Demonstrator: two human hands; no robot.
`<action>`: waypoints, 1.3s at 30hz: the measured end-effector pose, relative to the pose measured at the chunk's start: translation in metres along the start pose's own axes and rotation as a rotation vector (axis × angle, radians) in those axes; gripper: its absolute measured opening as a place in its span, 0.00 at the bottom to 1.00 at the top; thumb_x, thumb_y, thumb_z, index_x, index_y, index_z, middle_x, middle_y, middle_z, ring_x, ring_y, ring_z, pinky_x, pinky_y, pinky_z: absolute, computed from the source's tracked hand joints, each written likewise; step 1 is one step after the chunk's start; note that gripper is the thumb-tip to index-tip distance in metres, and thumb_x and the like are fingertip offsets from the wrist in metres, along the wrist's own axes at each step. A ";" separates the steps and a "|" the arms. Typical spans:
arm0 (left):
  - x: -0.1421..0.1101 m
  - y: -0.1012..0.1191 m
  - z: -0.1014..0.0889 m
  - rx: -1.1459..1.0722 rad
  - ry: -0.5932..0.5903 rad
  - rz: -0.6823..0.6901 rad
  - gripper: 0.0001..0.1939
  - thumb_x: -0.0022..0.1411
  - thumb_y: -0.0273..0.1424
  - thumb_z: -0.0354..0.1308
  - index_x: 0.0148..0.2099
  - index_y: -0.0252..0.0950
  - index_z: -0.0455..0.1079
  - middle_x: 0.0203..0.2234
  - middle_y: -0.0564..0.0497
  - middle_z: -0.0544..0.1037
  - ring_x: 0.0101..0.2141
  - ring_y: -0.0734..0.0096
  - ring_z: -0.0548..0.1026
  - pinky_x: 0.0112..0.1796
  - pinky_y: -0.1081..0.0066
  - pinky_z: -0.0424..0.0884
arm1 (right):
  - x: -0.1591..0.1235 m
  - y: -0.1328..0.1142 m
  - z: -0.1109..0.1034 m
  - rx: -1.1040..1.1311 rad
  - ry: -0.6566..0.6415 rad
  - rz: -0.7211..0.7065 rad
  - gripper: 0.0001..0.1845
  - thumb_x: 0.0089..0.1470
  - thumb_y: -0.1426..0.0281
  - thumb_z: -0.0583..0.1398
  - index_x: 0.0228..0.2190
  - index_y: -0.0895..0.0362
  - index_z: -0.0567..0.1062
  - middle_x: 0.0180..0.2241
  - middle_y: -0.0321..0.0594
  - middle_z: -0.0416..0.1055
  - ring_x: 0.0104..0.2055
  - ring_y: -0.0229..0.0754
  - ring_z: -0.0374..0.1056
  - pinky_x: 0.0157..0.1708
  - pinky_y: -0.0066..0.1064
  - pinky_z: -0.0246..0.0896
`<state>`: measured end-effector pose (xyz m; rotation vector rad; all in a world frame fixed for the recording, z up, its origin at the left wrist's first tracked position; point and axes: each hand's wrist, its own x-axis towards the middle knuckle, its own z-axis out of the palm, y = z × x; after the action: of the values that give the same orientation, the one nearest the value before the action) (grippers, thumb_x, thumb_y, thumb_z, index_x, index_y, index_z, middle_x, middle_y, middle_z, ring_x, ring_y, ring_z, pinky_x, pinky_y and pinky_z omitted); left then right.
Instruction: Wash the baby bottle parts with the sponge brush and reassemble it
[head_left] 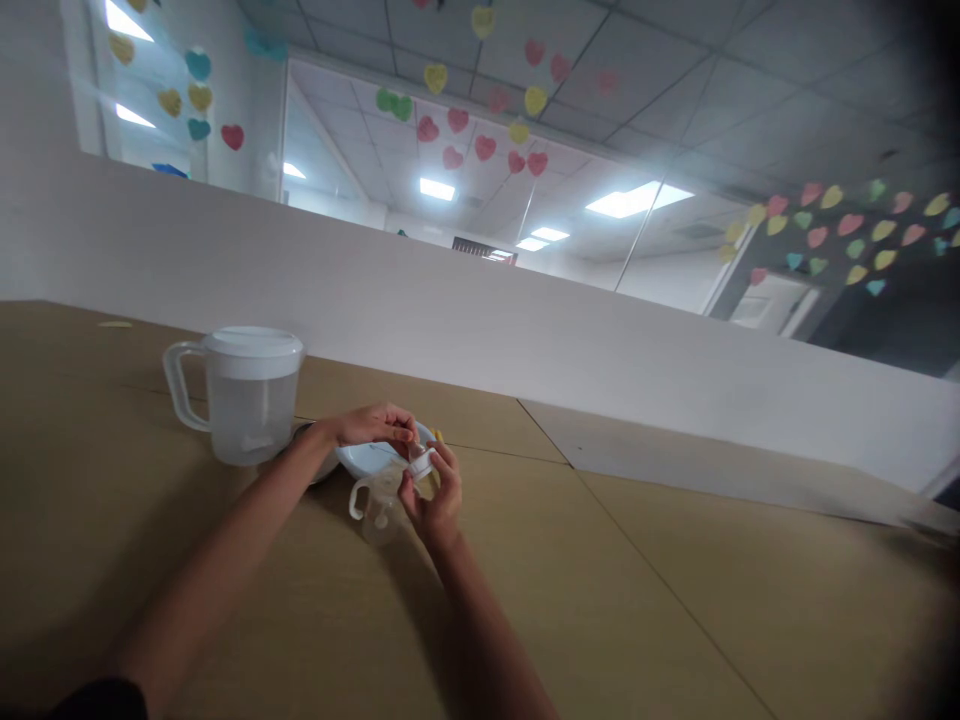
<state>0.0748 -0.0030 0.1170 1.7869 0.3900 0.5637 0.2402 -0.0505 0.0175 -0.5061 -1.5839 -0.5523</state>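
Note:
My right hand point(436, 495) grips the white collar point(422, 464) of a baby bottle between thumb and fingers, raised above the table. A pale, see-through teat point(415, 450) appears to stick up from it. My left hand point(381, 424) reaches in from the left, its fingertips closed at the teat. Just below my hands, the clear baby bottle point(381, 518) with a side handle point(355, 498) stands upright on the table. Behind it is a light-blue bowl point(363, 460), partly covered by my left hand and wrist.
A large lidded clear pitcher point(253, 415) of liquid stands left of the bowl. A dark-rimmed round dish point(324, 470) is partly hidden under my left forearm. Something yellow point(438, 437) shows behind my right hand. A low white partition point(480, 310) borders the wooden table point(645, 590).

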 end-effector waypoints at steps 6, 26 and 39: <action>-0.001 0.017 0.010 0.367 0.080 0.000 0.09 0.57 0.35 0.60 0.36 0.33 0.71 0.30 0.50 0.78 0.33 0.71 0.75 0.38 0.71 0.67 | -0.001 0.012 0.002 -0.067 -0.024 -0.012 0.28 0.54 0.69 0.59 0.54 0.54 0.57 0.45 0.51 0.68 0.47 0.50 0.70 0.38 0.44 0.71; -0.054 -0.079 0.056 0.624 0.812 0.275 0.27 0.61 0.43 0.53 0.59 0.37 0.60 0.51 0.41 0.73 0.52 0.58 0.70 0.54 0.56 0.64 | 0.004 0.001 0.012 0.232 -0.075 0.667 0.15 0.55 0.59 0.60 0.40 0.57 0.70 0.35 0.40 0.72 0.36 0.40 0.68 0.36 0.32 0.64; -0.049 -0.116 0.079 0.561 0.888 0.306 0.39 0.55 0.37 0.62 0.64 0.40 0.49 0.50 0.40 0.71 0.49 0.57 0.72 0.50 0.55 0.68 | 0.001 -0.012 0.010 0.317 -0.148 0.575 0.12 0.54 0.60 0.59 0.33 0.55 0.66 0.28 0.34 0.67 0.28 0.37 0.65 0.29 0.29 0.63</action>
<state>0.0805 -0.0593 -0.0205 2.0533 0.9553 1.6000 0.2244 -0.0535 0.0174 -0.7328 -1.5343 0.1729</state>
